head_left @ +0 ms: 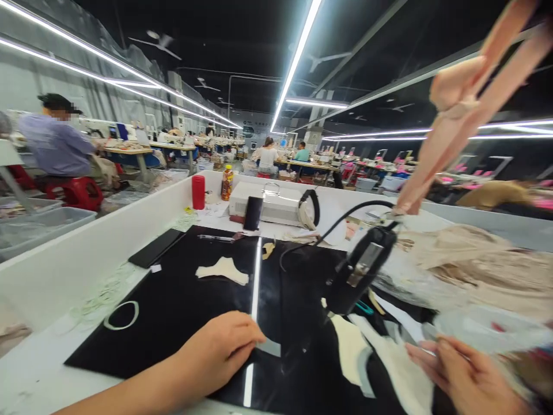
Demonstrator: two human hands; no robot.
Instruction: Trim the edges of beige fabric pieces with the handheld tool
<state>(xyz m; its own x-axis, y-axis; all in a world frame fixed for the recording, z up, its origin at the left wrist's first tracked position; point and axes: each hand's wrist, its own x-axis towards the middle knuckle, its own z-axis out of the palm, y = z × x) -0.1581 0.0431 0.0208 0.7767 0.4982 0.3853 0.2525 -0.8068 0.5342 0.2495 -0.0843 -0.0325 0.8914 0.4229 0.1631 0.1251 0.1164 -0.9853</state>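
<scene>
My left hand (224,349) rests over the glossy black board (173,323), thumb and fingers pinched on one end of a small grey strip (271,347). At the right, my right hand (470,369) has its fingers closed near some thin pale strips; blur hides what lies between them. Cream cut fabric pieces (349,346) lie beside it, one with a grey strip (365,372) along its edge. Another cream piece (223,271) sits farther back on the board. A black corded tool (360,265) with a metal plate hangs between my hands from a knotted pink fabric band (449,127).
A pale ring-shaped strip (121,316) and green scraps (101,294) lie at the left. Behind the board stand a phone (253,213), a white machine box (270,202), a bottle (227,183) and a red container (198,192). Beige fabric (479,262) is heaped right. Low white walls enclose the table.
</scene>
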